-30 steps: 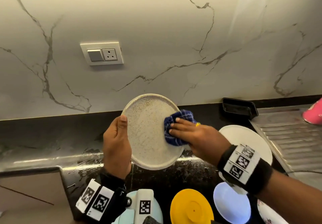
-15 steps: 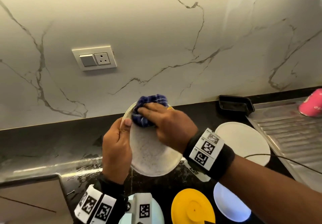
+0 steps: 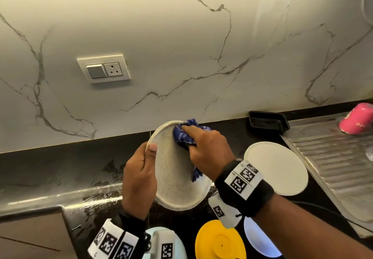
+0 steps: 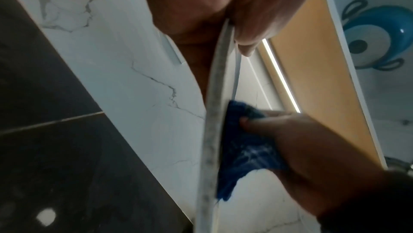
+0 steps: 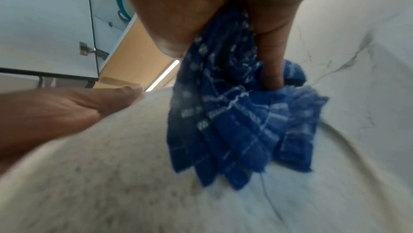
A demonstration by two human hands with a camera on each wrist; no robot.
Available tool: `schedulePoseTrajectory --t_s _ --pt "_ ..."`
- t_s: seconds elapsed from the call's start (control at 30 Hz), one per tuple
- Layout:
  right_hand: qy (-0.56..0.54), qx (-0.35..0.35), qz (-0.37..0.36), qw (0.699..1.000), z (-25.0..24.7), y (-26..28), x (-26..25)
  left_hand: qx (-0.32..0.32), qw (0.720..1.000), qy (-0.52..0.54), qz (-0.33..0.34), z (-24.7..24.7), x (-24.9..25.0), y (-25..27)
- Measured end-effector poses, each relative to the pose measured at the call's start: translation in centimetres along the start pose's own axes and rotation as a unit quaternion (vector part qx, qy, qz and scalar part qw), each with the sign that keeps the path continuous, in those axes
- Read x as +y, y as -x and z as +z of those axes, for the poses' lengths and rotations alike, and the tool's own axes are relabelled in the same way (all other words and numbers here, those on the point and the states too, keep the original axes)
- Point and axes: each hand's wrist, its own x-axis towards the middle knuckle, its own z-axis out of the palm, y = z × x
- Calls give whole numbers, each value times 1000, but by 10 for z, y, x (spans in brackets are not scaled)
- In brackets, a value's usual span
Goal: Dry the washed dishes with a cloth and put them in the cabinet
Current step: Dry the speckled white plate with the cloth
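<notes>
A speckled cream plate (image 3: 173,180) is held tilted above the black counter, its face toward me. My left hand (image 3: 141,176) grips its left rim, thumb on the face, fingers behind. In the left wrist view the plate (image 4: 212,130) shows edge-on. My right hand (image 3: 207,153) holds a bunched blue checked cloth (image 3: 182,135) and presses it on the plate's upper right part. In the right wrist view the cloth (image 5: 234,122) hangs from my fingers onto the plate (image 5: 111,175).
On the counter (image 3: 60,168) lie a white plate (image 3: 282,170), a yellow dish (image 3: 220,240), a pale blue dish (image 3: 258,240) and a light blue one (image 3: 181,244). A black tray (image 3: 268,122) stands at the wall. A pink cup (image 3: 357,118) lies on the steel drainboard (image 3: 339,168).
My right hand has swept the cloth from the plate's right edge up to its top, then slightly right. The plate has tilted more edge-on. My left hand keeps its grip.
</notes>
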Motion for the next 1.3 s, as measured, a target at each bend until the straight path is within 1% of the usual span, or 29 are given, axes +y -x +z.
schedulePoseTrajectory --t_s 0.07,0.13,0.17,0.2,0.23,0.3,0.37,0.4,0.47,0.53,0.6,0.67,0.73,0.83,0.93,1.0,1.07,1.13,1.2,1.23,1.3 --pt "-23 -6 -115 993 5 2 -12 2 1000 20 -15 1 2 -5" --pt "-2 -36 -236 971 18 11 -16 11 997 70 -42 -2 -1 -11" --pt "18 -50 -275 960 24 15 -15 10 994 96 -53 -4 -3 -13" --pt "38 -56 -296 953 27 18 -14 6 992 113 -56 -5 -3 -13" --pt "49 -48 -300 952 27 17 -14 3 992 113 -49 -6 -2 -13" --pt "46 -3 -268 962 23 11 -14 5 996 85 -11 -4 1 -11" --pt "31 49 -203 978 16 1 -18 14 998 49 21 -2 2 -11" --pt "23 59 -158 985 11 -3 -19 24 999 33 32 -2 3 -12" --pt "10 39 -51 998 6 -10 -14 55 997 9 55 -2 5 -12" --pt "17 6 34 999 7 -9 -5 85 994 -6 63 -2 5 -8" --pt "29 -6 72 997 12 -3 2 98 994 0 41 1 2 -2" --pt "12 0 73 997 17 0 6 80 997 4 15 5 -1 3" --pt "-15 11 35 999 17 1 6 54 998 11 -1 6 -5 7" --pt "-44 25 -82 995 17 3 -5 50 998 36 -22 5 -4 2" --pt "-34 -10 -210 977 23 9 -16 64 991 108 -40 4 -2 -7" --pt "-9 -41 -276 960 24 13 -17 73 986 135 -57 2 1 -12" --pt "14 -72 -312 947 19 20 -16 87 988 118 -57 2 1 -13" --pt "42 -121 -338 932 15 31 -11 106 989 92 -53 1 0 -11" --pt "83 -168 -361 914 15 45 -1 124 986 91 -59 -1 -2 -13" --pt "100 -176 -367 908 16 52 8 133 985 93 -62 -4 -3 -15" --pt "129 -162 -370 906 13 61 29 138 983 98 -67 -9 -2 -19"
